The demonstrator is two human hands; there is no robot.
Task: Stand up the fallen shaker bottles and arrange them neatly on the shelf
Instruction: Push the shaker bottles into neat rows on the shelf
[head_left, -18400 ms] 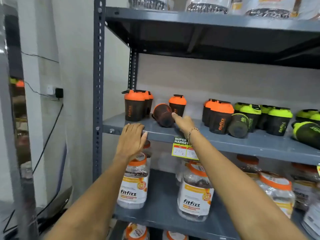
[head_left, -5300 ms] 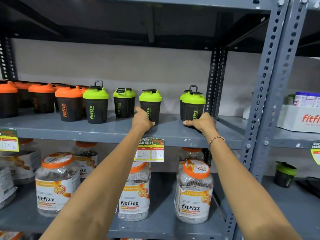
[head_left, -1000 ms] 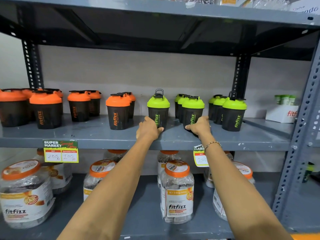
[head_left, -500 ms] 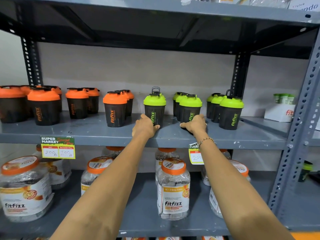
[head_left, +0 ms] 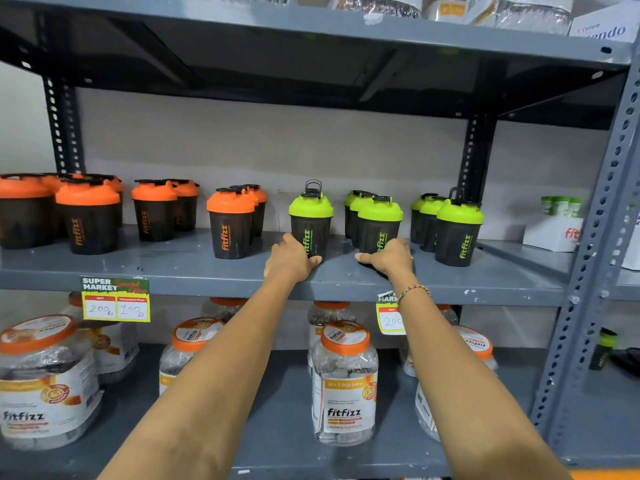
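Black shaker bottles stand upright in small groups along the grey middle shelf (head_left: 173, 268). Orange-lidded shakers (head_left: 231, 223) fill the left half, green-lidded ones the right. My left hand (head_left: 290, 259) wraps the base of a lone green-lidded shaker (head_left: 311, 216) whose carry loop sticks up. My right hand (head_left: 388, 256) grips the base of the front shaker (head_left: 379, 223) in a row of three. Another green trio (head_left: 457, 230) stands further right. No bottle lies on its side in view.
Clear Fitfizz jars (head_left: 344, 382) with orange lids fill the lower shelf. Price tags (head_left: 116, 299) hang from the shelf edge. A perforated upright post (head_left: 588, 271) bounds the right side, with a white box (head_left: 554, 233) beyond it. The upper shelf (head_left: 311, 32) overhangs closely.
Both hands stay on the same two green-lidded shakers, which have barely shifted on the shelf. The view has dropped slightly.
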